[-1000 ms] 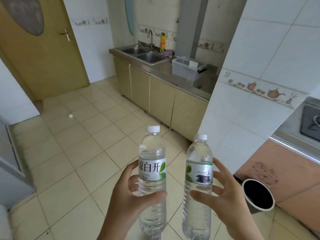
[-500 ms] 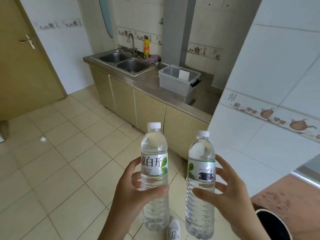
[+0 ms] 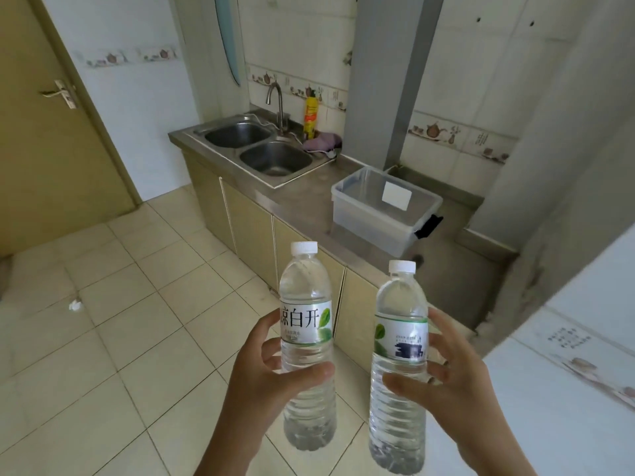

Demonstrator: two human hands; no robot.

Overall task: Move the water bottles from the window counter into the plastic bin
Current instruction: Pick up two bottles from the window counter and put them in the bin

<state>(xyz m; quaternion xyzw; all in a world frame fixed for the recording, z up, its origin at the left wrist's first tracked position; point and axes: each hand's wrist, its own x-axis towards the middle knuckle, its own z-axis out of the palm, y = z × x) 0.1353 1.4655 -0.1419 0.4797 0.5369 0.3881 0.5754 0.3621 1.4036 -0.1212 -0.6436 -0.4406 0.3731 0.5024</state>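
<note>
Head view: left hand (image 3: pixel 271 383) closed round a clear plastic water bottle with white cap and green-leaf label (image 3: pixel 307 341), thumb across the front below the label. Right hand (image 3: pixel 457 396) clasps a second clear capped bottle with a darker label (image 3: pixel 400 365), fingers spread at label height. Both bottles upright, held over the tiled floor, apart from each other. Translucent plastic bin with a black latch (image 3: pixel 385 209) sits ahead on the steel counter (image 3: pixel 309 197), beside the double sink (image 3: pixel 257 146); looks empty.

Handling, judged: bottles look full, so moderately heavy; thin ribbed walls will give under squeeze, smooth label may slip. Mid-body hold suits.

Obscured: bin's floor partly hazy through its walls; right bottle's label print blurred; window counter not seen
</note>
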